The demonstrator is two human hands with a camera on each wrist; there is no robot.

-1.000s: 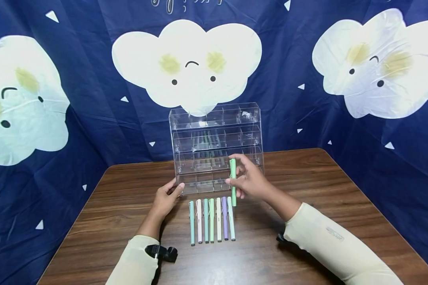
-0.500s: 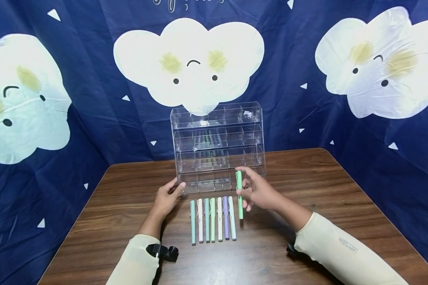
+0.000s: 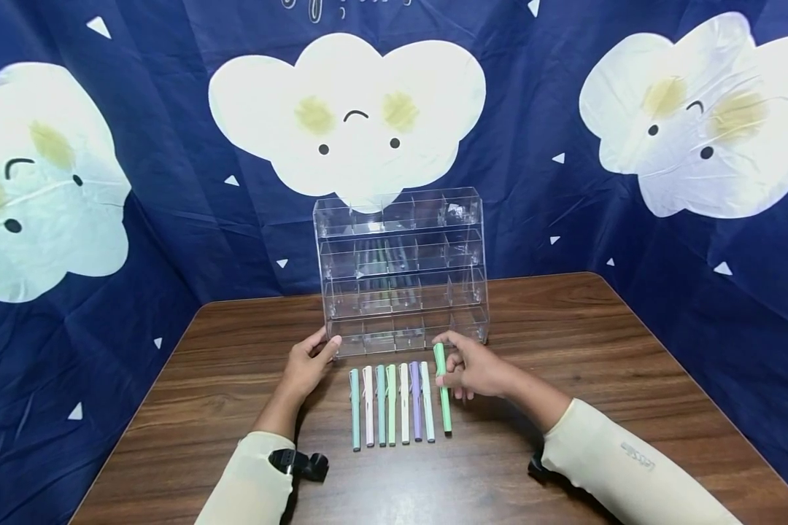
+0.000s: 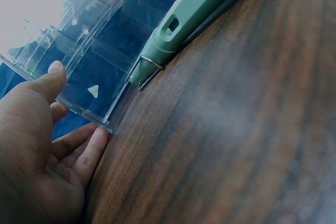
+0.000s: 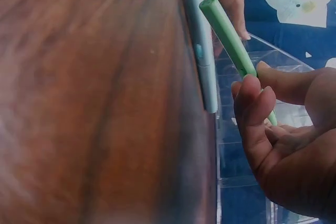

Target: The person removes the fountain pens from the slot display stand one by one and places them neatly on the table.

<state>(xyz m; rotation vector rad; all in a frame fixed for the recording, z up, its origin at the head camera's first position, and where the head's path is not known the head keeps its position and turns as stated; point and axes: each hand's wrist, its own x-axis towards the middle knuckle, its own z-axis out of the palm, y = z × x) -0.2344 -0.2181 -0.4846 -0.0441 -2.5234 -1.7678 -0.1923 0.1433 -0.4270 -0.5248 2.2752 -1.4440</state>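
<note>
My right hand (image 3: 476, 366) pinches a bright green pen (image 3: 446, 408) between thumb and fingers, at the right end of a row of pens. In the right wrist view this green pen (image 5: 228, 35) is tilted, apart from the pale mint pen (image 5: 202, 45) beside it. My left hand (image 3: 307, 367) holds the lower left corner of a clear tiered organizer (image 3: 403, 293). In the left wrist view the thumb lies over the organizer's edge (image 4: 84, 113), with the other fingers at its corner. A teal pen (image 4: 194, 11) lies close by.
Several pens lie side by side before the organizer, among them a teal pen (image 3: 355, 412), a pale pink pen (image 3: 368, 408) and a purple pen (image 3: 416, 401). All rest on a wooden table (image 3: 236, 321). A blue cloth (image 3: 190, 219) with clouds hangs behind.
My right hand has come down and toward me from the organizer's front, bringing the green pen to the right end of the row. The left hand stays at the organizer's corner.
</note>
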